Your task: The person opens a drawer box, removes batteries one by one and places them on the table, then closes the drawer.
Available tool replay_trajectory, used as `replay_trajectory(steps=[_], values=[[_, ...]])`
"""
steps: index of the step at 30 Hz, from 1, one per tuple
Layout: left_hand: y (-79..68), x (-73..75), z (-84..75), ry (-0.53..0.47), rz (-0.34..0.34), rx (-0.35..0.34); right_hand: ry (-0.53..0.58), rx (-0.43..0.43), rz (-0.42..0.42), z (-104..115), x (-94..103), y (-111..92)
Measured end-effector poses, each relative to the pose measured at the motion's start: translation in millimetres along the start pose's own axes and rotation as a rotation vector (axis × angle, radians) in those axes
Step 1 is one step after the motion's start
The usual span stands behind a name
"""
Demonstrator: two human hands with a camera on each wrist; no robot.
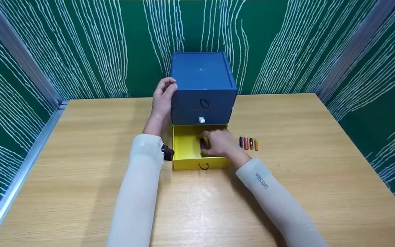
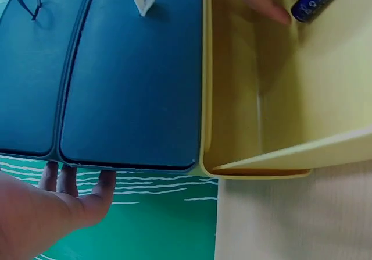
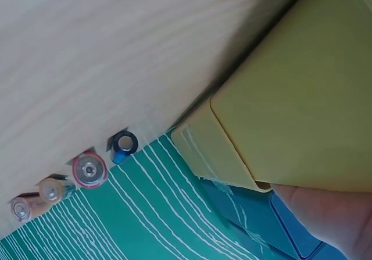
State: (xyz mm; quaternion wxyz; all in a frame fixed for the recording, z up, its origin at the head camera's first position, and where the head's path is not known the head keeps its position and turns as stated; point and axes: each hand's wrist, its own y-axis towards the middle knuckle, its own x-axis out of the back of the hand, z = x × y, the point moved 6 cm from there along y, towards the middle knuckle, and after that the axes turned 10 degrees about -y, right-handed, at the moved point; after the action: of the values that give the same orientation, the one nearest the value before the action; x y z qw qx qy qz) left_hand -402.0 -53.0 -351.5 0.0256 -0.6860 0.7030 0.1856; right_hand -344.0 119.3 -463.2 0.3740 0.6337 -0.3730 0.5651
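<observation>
A blue cabinet (image 1: 202, 103) stands at the back of the table with its lowest, yellow drawer (image 1: 187, 165) pulled out. My left hand (image 1: 162, 97) rests against the cabinet's left side, fingers on its edge. My right hand (image 1: 221, 141) reaches down into the drawer, thumb and fingers spread around a dark blue battery (image 2: 317, 1). In the left wrist view a fingertip is close beside the battery's end, with a small gap. The right wrist view shows part of that hand behind the drawer's wall (image 3: 290, 109), which hides the battery.
Several batteries (image 1: 246, 143) stand in a row on the table (image 1: 303, 192) right of the drawer, among them a red one (image 3: 90, 170). A white pull tab (image 1: 201, 120) and a dark loop (image 1: 204, 103) are on the cabinet front. Green patterned walls (image 1: 273, 44) surround the table.
</observation>
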Motion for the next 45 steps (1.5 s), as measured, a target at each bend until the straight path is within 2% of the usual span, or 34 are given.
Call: replay_trajectory(steps=[7, 17, 21, 28, 33, 38, 45], values=[[-0.6, -1.0, 1.3, 0.047, 0.028, 0.044, -0.04, 0.026, -0.072, 0, 0.8, 1], [1.4, -0.7, 0.8, 0.034, 0.031, 0.024, -0.004, 0.01, -0.037, -2, 1.9, 4], [-0.2, -2.3, -3.5, 0.021, 0.034, 0.022, 0.023, 0.014, -0.044, -1, 4.9, 4], [-11.1, -6.9, -17.6, 0.016, 0.036, 0.012, 0.07, 0.025, -0.073, 0, 9.7, 3], [-9.3, -4.8, -14.0, 0.013, 0.024, 0.026, 0.093, 0.045, -0.078, 1, 10.7, 3], [-0.9, 0.5, -1.5, 0.004, 0.016, 0.018, 0.18, 0.047, -0.06, -1, 12.4, 2], [-5.3, -3.0, -0.8, -0.026, 0.024, 0.031, 0.34, 0.056, -0.023, -8, 15.6, -7]])
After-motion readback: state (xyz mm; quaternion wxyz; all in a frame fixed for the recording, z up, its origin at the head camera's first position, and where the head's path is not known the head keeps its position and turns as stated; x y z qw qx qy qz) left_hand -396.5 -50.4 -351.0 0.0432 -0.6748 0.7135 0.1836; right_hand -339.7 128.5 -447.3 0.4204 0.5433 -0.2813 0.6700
